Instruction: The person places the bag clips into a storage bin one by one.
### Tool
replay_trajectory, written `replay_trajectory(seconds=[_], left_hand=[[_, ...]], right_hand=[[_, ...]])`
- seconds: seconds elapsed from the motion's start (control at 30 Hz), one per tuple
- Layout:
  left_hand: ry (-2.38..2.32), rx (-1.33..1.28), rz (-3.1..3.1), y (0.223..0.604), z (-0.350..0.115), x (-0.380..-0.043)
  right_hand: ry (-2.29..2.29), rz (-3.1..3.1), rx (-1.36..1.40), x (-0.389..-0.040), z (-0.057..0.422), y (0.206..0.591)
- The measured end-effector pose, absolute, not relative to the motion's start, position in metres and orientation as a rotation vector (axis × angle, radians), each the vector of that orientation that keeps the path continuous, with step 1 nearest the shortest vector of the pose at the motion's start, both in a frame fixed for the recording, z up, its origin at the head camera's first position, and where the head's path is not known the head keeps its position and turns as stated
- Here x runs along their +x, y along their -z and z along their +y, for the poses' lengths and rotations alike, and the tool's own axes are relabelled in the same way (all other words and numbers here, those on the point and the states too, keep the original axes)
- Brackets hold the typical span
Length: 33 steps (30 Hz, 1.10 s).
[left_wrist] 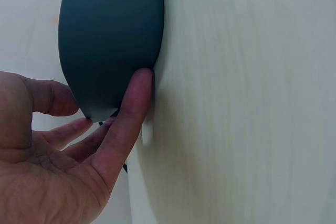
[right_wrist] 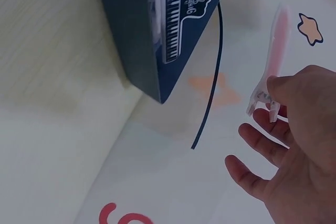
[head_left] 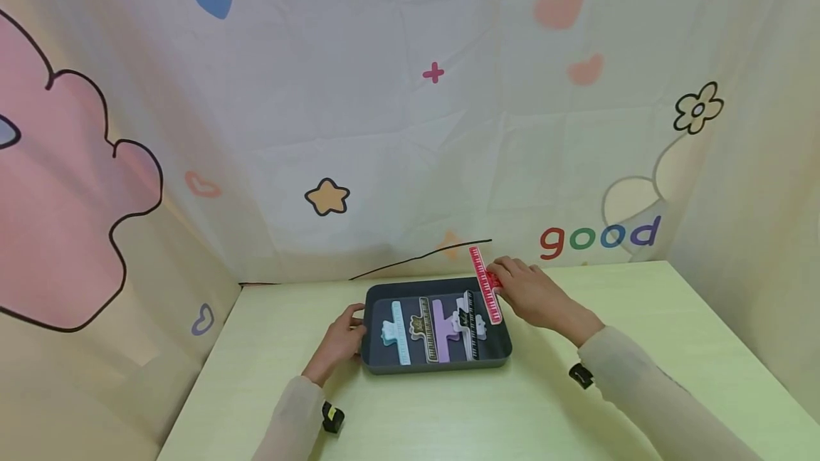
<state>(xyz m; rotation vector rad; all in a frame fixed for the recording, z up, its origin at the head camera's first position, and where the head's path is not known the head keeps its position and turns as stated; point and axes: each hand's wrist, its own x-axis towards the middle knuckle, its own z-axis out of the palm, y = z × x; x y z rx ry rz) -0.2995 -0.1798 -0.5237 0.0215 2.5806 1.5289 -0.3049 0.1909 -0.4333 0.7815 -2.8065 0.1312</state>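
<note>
My right hand (head_left: 534, 296) pinches a red clip (head_left: 485, 284) with a piano-key pattern, held tilted above the right end of a dark grey tray (head_left: 435, 368). In the right wrist view the clip (right_wrist: 275, 61) is seen edge-on between thumb and finger, the other fingers spread. My left hand (head_left: 342, 338) holds the tray's left end, thumb and fingers against its wall (left_wrist: 113, 35). Inside the tray lie a light blue clip (head_left: 401, 333), a black-and-gold clip (head_left: 423, 329), a purple clip (head_left: 440, 329) and a black-and-white clip (head_left: 472, 326), side by side.
The tray stands on a pale wooden table (head_left: 397, 418), close to its back edge. A printed cloth (head_left: 397, 183) with hearts, stars and letters hangs behind and at the sides. Black wrist devices (head_left: 333, 418) sit under both sleeves.
</note>
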Motion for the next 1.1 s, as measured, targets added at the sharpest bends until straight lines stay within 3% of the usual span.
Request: replay_trajectory(seconds=[1.1], left_hand=[[-1.509, -0.009, 2.581, 0.521, -0.179, -0.299]], right_hand=[[-0.022, -2.782, 0.885, -0.303, 0.122, 0.432]])
